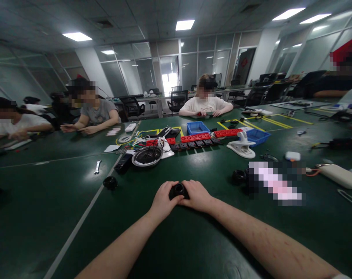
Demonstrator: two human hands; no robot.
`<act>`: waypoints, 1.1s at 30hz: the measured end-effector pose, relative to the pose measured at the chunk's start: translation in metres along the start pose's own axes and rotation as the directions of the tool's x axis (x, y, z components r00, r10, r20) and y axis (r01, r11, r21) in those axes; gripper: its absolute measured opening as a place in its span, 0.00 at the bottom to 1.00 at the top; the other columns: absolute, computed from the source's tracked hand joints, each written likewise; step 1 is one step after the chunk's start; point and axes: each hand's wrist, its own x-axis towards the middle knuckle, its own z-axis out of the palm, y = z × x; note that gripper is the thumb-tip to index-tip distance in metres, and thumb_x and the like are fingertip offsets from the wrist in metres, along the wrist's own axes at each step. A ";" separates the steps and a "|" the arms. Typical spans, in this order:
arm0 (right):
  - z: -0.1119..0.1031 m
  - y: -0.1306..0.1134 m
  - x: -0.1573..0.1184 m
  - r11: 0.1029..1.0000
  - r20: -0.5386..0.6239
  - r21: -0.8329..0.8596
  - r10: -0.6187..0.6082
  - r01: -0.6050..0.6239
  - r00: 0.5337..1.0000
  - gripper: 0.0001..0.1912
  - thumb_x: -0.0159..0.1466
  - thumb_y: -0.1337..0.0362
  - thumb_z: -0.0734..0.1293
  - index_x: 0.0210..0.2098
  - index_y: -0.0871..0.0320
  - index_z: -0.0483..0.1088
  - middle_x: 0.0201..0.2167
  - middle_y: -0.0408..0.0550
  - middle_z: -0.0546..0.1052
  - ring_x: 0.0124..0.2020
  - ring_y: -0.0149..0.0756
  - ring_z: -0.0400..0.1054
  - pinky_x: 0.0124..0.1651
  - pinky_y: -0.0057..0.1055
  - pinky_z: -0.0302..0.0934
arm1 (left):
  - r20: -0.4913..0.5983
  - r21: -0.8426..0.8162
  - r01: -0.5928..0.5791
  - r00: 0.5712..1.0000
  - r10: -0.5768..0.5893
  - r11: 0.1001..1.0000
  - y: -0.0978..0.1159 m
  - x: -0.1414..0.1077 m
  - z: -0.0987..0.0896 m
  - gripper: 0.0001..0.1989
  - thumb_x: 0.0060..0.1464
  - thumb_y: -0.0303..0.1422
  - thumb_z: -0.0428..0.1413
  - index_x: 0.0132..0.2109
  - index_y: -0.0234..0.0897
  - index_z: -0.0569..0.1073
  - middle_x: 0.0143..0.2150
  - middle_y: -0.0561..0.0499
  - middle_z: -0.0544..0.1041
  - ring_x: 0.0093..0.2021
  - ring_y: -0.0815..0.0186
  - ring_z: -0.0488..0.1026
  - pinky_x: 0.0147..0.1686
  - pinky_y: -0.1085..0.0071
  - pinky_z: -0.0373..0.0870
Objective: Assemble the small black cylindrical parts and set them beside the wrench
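Note:
Both hands are wrapped round a round black part [179, 189] with a hole in its top, down at the green table [141, 236]. My left hand [164, 197] closes on its left side, thumb across the near edge. From the right, my right hand [197, 195] grips it, and the two thumbs meet in front. The fingers hide most of the part's sides. A similar black ring-shaped part [110, 182] lies to the left, and another black part [240, 176] with a round opening lies to the right.
A wrench [97, 167] lies at left. Ahead are a round tray [147, 164], red socket strips [195, 137], a white clip base [241, 149] and a blue bin [197, 127]. A power bank [340, 175] lies at right. Co-workers sit across the table and at left.

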 end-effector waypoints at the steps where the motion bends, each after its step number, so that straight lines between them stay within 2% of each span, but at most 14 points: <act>1: -0.003 0.002 -0.001 0.999 0.013 0.039 -0.034 0.034 0.999 0.25 0.52 0.49 0.65 0.42 0.60 0.63 0.35 0.51 0.70 0.36 0.40 0.62 0.37 0.33 0.53 | 0.029 -0.019 -0.014 0.999 0.015 1.000 -0.001 0.001 -0.002 0.18 0.45 0.31 0.58 0.45 0.40 0.67 0.43 0.50 0.70 0.45 0.60 0.67 0.45 0.62 0.64; 3: -0.009 0.010 -0.001 0.987 0.076 0.129 -0.106 0.096 0.991 0.25 0.52 0.52 0.66 0.44 0.59 0.63 0.36 0.49 0.70 0.36 0.38 0.62 0.38 0.32 0.53 | 0.088 -0.057 -0.031 0.996 0.036 0.998 -0.004 0.002 -0.006 0.19 0.45 0.30 0.57 0.47 0.42 0.66 0.44 0.50 0.70 0.46 0.61 0.67 0.46 0.63 0.64; 5: -0.013 0.018 0.000 0.971 0.148 0.208 -0.153 0.120 0.977 0.18 0.53 0.56 0.67 0.39 0.59 0.66 0.33 0.47 0.70 0.35 0.36 0.61 0.36 0.30 0.53 | 0.131 -0.089 -0.035 0.990 0.046 0.995 -0.006 0.002 -0.008 0.21 0.45 0.30 0.57 0.49 0.42 0.66 0.45 0.50 0.70 0.46 0.62 0.67 0.45 0.64 0.64; 7: -0.013 0.024 0.002 0.961 0.169 0.256 -0.151 0.104 0.974 0.11 0.53 0.59 0.67 0.33 0.59 0.66 0.29 0.44 0.70 0.32 0.33 0.61 0.34 0.28 0.52 | 0.141 -0.101 -0.028 0.989 0.042 0.995 -0.006 0.002 -0.008 0.21 0.44 0.31 0.58 0.48 0.42 0.66 0.44 0.50 0.70 0.45 0.62 0.67 0.44 0.65 0.65; 10: -0.007 0.022 0.004 0.967 0.142 0.253 -0.058 0.020 0.988 0.14 0.51 0.56 0.68 0.30 0.59 0.64 0.26 0.42 0.69 0.30 0.32 0.60 0.31 0.26 0.51 | 0.090 -0.067 0.011 0.996 -0.005 0.998 -0.004 0.002 -0.003 0.19 0.42 0.32 0.60 0.44 0.40 0.67 0.41 0.51 0.70 0.44 0.61 0.67 0.43 0.65 0.65; 13: 0.002 0.012 0.005 0.991 0.080 0.115 0.062 -0.071 0.995 0.18 0.50 0.51 0.67 0.29 0.59 0.63 0.26 0.45 0.68 0.29 0.34 0.61 0.29 0.27 0.51 | 0.001 0.002 0.070 0.998 -0.070 0.998 -0.002 0.001 0.002 0.17 0.41 0.33 0.60 0.40 0.38 0.67 0.39 0.51 0.69 0.42 0.60 0.67 0.41 0.63 0.65; 15: 0.006 0.004 0.004 0.995 0.022 0.004 0.103 -0.103 0.994 0.17 0.51 0.51 0.66 0.31 0.59 0.63 0.27 0.47 0.69 0.30 0.37 0.62 0.30 0.29 0.51 | -0.036 0.024 0.088 0.996 -0.087 0.996 -0.001 0.000 0.004 0.16 0.41 0.33 0.60 0.39 0.37 0.67 0.38 0.51 0.69 0.42 0.60 0.67 0.41 0.62 0.65; 17: 0.006 -0.001 0.003 0.993 0.000 -0.039 0.113 -0.113 0.994 0.18 0.52 0.52 0.65 0.34 0.59 0.63 0.29 0.49 0.69 0.32 0.39 0.63 0.33 0.32 0.52 | -0.034 0.019 0.078 0.996 -0.077 0.997 -0.001 0.000 0.003 0.16 0.42 0.33 0.59 0.40 0.38 0.67 0.39 0.50 0.69 0.42 0.60 0.67 0.42 0.62 0.64; 20: -0.001 -0.001 0.000 0.997 0.029 0.037 0.071 -0.072 0.997 0.24 0.51 0.50 0.66 0.42 0.59 0.62 0.34 0.50 0.70 0.35 0.40 0.63 0.36 0.33 0.54 | 0.015 -0.015 0.023 1.000 -0.023 1.000 -0.002 0.001 -0.001 0.17 0.44 0.31 0.58 0.44 0.40 0.67 0.41 0.50 0.69 0.44 0.61 0.67 0.44 0.62 0.64; 24: -0.012 0.011 -0.002 0.979 0.101 0.197 -0.080 0.059 0.992 0.30 0.51 0.56 0.68 0.51 0.56 0.58 0.37 0.47 0.71 0.37 0.38 0.62 0.39 0.32 0.53 | 0.087 -0.066 -0.064 0.994 0.070 0.996 -0.005 0.002 -0.006 0.20 0.46 0.29 0.57 0.49 0.41 0.66 0.45 0.50 0.70 0.47 0.62 0.66 0.47 0.64 0.63; 26: -0.015 0.017 -0.001 0.966 0.143 0.244 -0.123 0.086 0.982 0.25 0.51 0.60 0.68 0.48 0.56 0.62 0.33 0.45 0.71 0.35 0.35 0.62 0.37 0.30 0.53 | 0.105 -0.082 -0.068 0.992 0.077 0.994 -0.006 0.002 -0.008 0.21 0.46 0.29 0.57 0.49 0.42 0.66 0.46 0.50 0.70 0.47 0.62 0.66 0.48 0.64 0.62; 29: -0.014 0.021 0.001 0.963 0.157 0.262 -0.107 0.063 0.982 0.14 0.52 0.61 0.67 0.37 0.59 0.67 0.28 0.43 0.70 0.32 0.33 0.61 0.34 0.27 0.52 | 0.115 -0.089 -0.048 0.992 0.058 0.995 -0.007 0.002 -0.009 0.22 0.45 0.30 0.58 0.49 0.42 0.66 0.46 0.49 0.70 0.47 0.62 0.66 0.48 0.63 0.62; 33: -0.008 0.015 0.003 0.976 0.137 0.216 -0.006 -0.024 0.991 0.16 0.49 0.55 0.69 0.31 0.59 0.65 0.26 0.42 0.69 0.29 0.32 0.61 0.30 0.26 0.51 | 0.089 -0.056 0.006 0.996 -0.001 0.998 -0.003 0.002 -0.006 0.20 0.43 0.31 0.60 0.46 0.40 0.67 0.43 0.50 0.70 0.45 0.61 0.67 0.45 0.62 0.64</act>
